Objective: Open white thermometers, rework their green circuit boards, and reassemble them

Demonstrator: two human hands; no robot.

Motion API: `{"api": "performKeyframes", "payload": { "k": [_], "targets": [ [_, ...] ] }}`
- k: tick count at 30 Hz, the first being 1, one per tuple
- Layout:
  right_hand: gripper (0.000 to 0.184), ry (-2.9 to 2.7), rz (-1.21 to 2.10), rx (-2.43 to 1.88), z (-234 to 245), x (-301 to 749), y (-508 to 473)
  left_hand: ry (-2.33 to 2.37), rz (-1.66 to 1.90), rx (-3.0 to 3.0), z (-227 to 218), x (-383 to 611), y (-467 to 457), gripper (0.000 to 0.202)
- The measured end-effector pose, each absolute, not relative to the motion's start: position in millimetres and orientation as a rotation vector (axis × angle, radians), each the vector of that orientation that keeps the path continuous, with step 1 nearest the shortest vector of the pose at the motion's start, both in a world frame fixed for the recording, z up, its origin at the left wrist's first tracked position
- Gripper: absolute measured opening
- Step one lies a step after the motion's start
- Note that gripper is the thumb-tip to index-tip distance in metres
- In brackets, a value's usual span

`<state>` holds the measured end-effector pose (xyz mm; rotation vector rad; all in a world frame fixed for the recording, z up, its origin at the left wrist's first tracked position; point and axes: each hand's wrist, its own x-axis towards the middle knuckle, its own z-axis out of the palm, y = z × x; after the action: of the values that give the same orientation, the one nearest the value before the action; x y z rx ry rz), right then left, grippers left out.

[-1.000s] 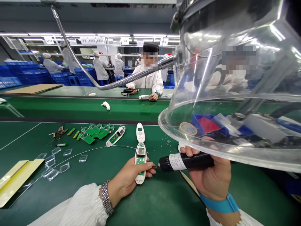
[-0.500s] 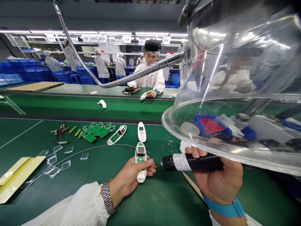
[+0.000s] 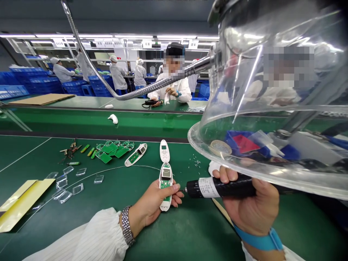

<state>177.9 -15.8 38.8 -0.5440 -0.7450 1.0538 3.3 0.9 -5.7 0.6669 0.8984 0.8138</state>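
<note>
- The fingers of the left hand curl narrowly around the lower half of a white handset, with the thumb lying across its front.
- The handset stands almost upright in that grip, its casing open to show a green circuit board and a small screen.
- The fingers of the right hand wrap tightly around a black electric screwdriver with a white label, held level.
- The thin metal tip of the screwdriver points left toward the handset, just beside the left thumb. Whether it touches anything is too small to tell.
- A silver link watch circles the left wrist, and a white pleated sleeve covers that forearm.
- A blue strap circles the right wrist.
- A clear plastic magnifier dome on a bendy metal arm hangs above the right hand.
- A white handset cover lies on the green work mat just above the held handset.
- To its left lie another open handset, a row of green circuit boards, clear plastic pieces and a yellow sheet.
- Tiny bright bits are scattered near the dome's rim.
- Across a green conveyor belt, a co-worker in white sits at the far bench, with 2 hands working there.
- Blue crates are stacked farther back.
</note>
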Motion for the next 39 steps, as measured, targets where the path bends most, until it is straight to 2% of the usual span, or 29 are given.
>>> {"api": "performKeyframes", "payload": {
  "k": [7,12,15,19,39],
  "targets": [
    [0.030,-0.711,1.043,-0.591,39.3,176.6,-16.3,0.896,0.763,0.675,-2.1,4.7,1.5,0.028],
    [0.031,-0.850,0.888,-0.544,46.4,174.8,-24.9,0.845,0.798,0.614,-4.1,3.2,2.1,0.026],
    [0.026,-1.006,0.802,-0.490,47.8,170.3,-31.1,0.833,0.755,0.675,-7.4,3.7,0.7,0.029],
    [0.018,-1.162,0.799,-0.452,44.0,163.6,-34.8,0.855,0.713,0.715,-6.9,6.5,-1.8,0.031],
    [0.015,-1.188,0.809,-0.444,32.4,155.4,-30.3,0.839,0.699,0.879,-7.5,7.7,-5.7,0.030]
  ]
}}
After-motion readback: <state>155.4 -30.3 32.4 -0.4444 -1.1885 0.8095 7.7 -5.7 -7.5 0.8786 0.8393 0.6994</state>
